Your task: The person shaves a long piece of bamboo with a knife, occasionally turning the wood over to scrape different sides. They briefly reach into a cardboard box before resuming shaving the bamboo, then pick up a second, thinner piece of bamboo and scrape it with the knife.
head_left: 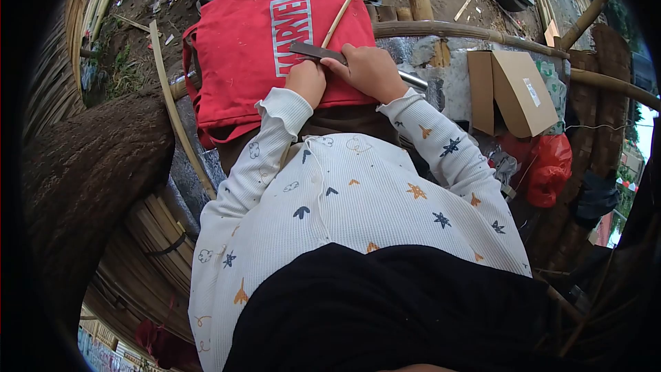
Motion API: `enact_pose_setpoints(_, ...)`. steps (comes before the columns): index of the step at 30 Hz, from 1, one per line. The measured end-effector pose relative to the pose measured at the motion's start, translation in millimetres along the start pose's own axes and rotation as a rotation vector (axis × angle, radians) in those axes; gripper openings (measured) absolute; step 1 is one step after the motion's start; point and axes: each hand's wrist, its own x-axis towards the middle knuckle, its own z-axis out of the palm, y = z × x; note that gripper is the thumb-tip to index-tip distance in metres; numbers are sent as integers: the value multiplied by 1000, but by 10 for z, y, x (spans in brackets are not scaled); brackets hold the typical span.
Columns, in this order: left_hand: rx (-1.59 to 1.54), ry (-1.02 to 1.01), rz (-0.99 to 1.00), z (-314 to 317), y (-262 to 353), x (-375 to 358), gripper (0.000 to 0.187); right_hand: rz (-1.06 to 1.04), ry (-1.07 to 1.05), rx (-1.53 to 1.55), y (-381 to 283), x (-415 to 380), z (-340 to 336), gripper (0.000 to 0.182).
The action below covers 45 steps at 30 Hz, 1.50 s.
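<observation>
A red bag with a white MARVEL print lies across my lap, under both hands. My right hand is closed around a knife. Its dark flat blade points left over the bag, and a silvery handle end sticks out beyond my wrist. A thin pale bamboo strip slants down from the top of the view and meets the blade. My left hand is closed just below the blade at the strip's lower end. The strip inside those fingers is mostly hidden.
An open cardboard box stands on the right, with a red plastic bag below it. A bamboo pole runs behind the lap. Split bamboo leans at left beside a thick brown trunk. Littered ground lies ahead.
</observation>
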Motion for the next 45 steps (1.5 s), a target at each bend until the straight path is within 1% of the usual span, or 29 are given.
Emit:
enact_pose_setpoints(1,-6,-9,-15,25,-16,-7,39,-32,-27,-12,-6,-21,-19,61)
enact_pose_setpoints(2,2,35,12,43,13,-13,39,-34,39,-26,55,25,-17,62)
enact_pose_setpoints(3,-1,17,-4,36,42,-32,39,25,34,-48,206,127,23,62)
enact_pose_setpoints(6,-2,-21,-24,-26,77,20,39,1,69,-34,199,152,68,58)
enact_pose_setpoints(8,-6,-5,-24,10,55,-3,40,3,64,-8,106,79,44,58)
enact_pose_setpoints(11,1,1,-30,-17,58,-16,40,-98,-14,-39,71,-1,-62,58)
enact_pose_setpoints(13,-34,12,-26,0,110,-44,40,20,81,-101,305,158,-5,58)
enact_pose_setpoints(15,-20,39,-17,26,95,-5,40,64,91,-107,293,205,43,58)
enact_pose_setpoints(18,-7,51,-29,32,85,-54,39,-34,6,-74,126,89,-16,59)
enact_pose_setpoints(19,-2,57,-28,35,81,-44,39,-35,40,-94,170,145,-1,60)
enact_pose_setpoints(21,1,32,-30,54,87,-89,39,-15,93,-131,359,237,66,62)
enact_pose_setpoints(22,-5,24,-33,28,111,-77,39,46,147,-91,452,362,34,62)
enact_pose_setpoints(25,-39,6,-14,-6,69,-36,39,105,120,-111,443,416,76,62)
enact_pose_setpoints(26,-56,-2,-1,0,47,-23,38,108,85,-64,408,389,73,62)
enact_pose_setpoints(29,-57,18,10,30,23,-10,39,-63,-29,-71,255,245,-9,62)
enact_pose_setpoints(30,-62,6,-1,26,25,-5,39,-120,-28,-62,354,269,48,63)
enact_pose_setpoints(33,-83,-23,-27,-5,80,-26,39,70,134,-150,775,616,88,63)
enact_pose_setpoints(34,-92,-20,-28,11,75,-9,39,135,122,-153,809,730,44,63)
enact_pose_setpoints(37,-130,-29,-22,-25,55,0,39,131,14,-103,724,740,42,59)
enact_pose_setpoints(38,-146,-39,-19,-32,48,-20,40,-61,44,-80,660,661,52,55)
enact_pose_setpoints(39,-162,-31,-22,-34,52,-29,40,-153,-41,-108,602,598,29,52)
enact_pose_setpoints(41,-193,-17,-28,-38,63,-42,41,-321,-48,-109,587,571,18,56)
enact_pose_setpoints(45,-212,-65,-61,-52,69,-31,41,-10,73,-279,1017,971,65,55)
